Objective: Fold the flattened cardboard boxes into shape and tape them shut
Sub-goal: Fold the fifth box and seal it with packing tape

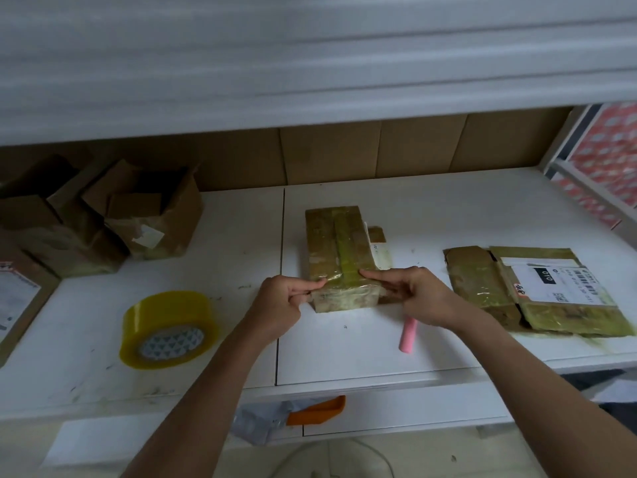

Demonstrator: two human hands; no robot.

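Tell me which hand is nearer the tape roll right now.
Left. The left hand grips the near left corner of the taped box, just right of the tape roll. The right hand holds the box's near right corner, farther away.

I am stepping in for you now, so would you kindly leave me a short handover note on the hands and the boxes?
Left hand and right hand both grip the near end of the folded box at mid-table, pressing tape down over its edge.
Tape roll lies to the left, a pink stick-like tool just right of the box.
Done: the top seam is taped.
Left: finish this end; the flattened boxes on the right are still unfolded.
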